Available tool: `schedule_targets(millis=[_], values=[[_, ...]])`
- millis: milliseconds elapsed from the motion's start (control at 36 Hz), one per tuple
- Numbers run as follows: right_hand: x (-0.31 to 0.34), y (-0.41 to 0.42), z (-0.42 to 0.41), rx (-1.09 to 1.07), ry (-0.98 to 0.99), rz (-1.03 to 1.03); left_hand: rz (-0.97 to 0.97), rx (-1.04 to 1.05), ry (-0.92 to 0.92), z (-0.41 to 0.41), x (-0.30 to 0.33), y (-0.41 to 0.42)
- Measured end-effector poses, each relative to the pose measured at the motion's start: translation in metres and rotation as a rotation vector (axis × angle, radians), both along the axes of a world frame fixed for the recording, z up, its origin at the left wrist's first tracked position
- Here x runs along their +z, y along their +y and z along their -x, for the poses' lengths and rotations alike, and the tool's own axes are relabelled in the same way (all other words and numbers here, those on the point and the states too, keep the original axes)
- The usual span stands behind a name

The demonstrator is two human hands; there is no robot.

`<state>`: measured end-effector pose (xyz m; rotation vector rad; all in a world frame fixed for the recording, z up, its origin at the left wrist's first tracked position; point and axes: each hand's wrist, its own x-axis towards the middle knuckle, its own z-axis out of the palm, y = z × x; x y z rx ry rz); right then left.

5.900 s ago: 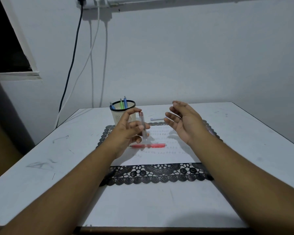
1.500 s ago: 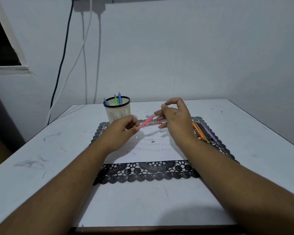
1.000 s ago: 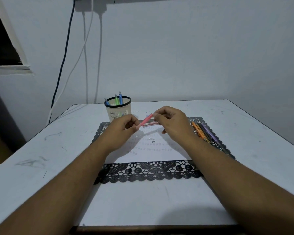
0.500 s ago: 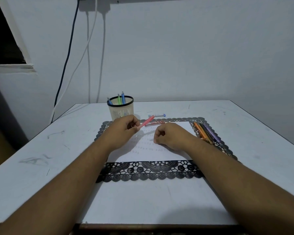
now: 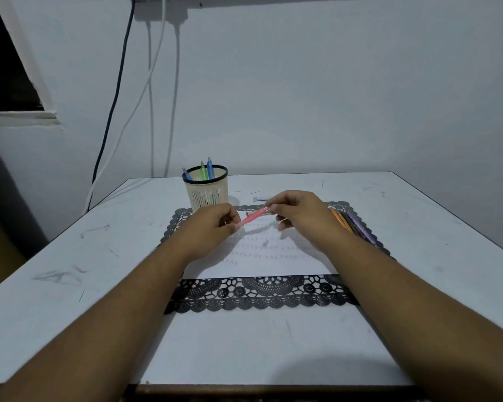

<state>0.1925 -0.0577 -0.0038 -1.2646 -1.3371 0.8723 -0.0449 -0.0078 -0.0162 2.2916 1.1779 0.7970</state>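
Now left hand (image 5: 215, 226) and right hand (image 5: 301, 213) pinch the pink pen (image 5: 251, 218), pen cup (image 5: 206, 189) behind, coloured pens (image 5: 353, 226) rightward

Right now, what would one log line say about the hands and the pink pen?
left grip: holds pink pen | right grip: pinches pen's far end | pen: over paper | cup: three pens showing
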Motion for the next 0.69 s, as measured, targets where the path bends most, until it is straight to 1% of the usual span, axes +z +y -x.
schedule_targets(millis=[83, 167, 417, 611, 694], values=[[0.001, 0.001, 0.003, 0.026, 0.139, -0.003, 0.000, -0.002, -0.012, 0.000, 0.000, 0.000], [0.001, 0.001, 0.005, 0.032, 0.191, -0.006, -0.001, 0.002, -0.034, 0.000, 0.000, 0.001], [-0.002, -0.003, 0.011, -0.034, 0.189, -0.013, -0.006, -0.003, -0.058, -0.001, 0.000, -0.001], [-0.003, -0.004, 0.015, -0.053, 0.273, 0.014, -0.011, -0.007, -0.056, -0.002, 0.000, -0.002], [-0.004, -0.005, 0.015, -0.052, 0.231, 0.010, -0.012, -0.015, -0.056, -0.002, 0.000, -0.003]])
